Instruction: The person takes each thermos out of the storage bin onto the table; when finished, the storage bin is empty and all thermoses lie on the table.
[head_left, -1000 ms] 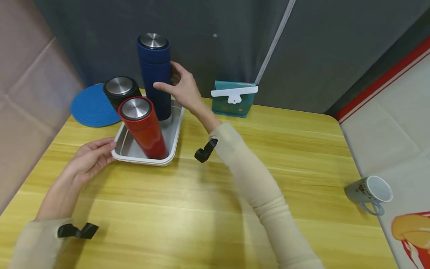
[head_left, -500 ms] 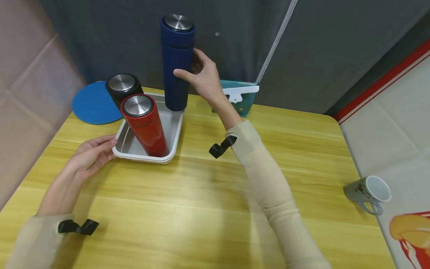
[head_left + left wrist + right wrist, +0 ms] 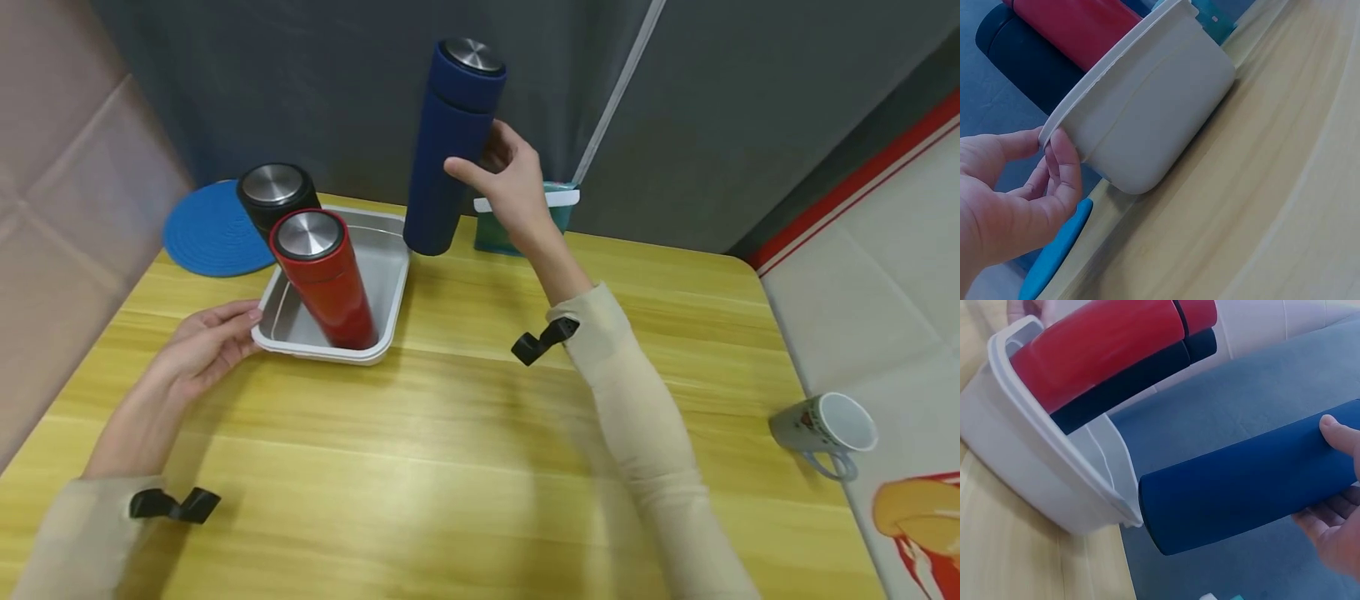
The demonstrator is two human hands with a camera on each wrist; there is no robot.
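Place: a makeshift recording corner indoors, more a staged set than a lived-in room.
Backdrop: dark grey cloth hangs behind the table from 10 to 2 o'clock.
Work surface: yellow wood-grain table with a rounded corner at 2 o'clock.
Left side: pinkish padded panel at 9 o'clock.
Floor: white printed mat with a red border at 3 o'clock.
Props: household drinkware only, with a blue trivet at 11 o'clock.

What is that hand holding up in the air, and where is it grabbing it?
The right hand holds the blue flask round the middle of its body.
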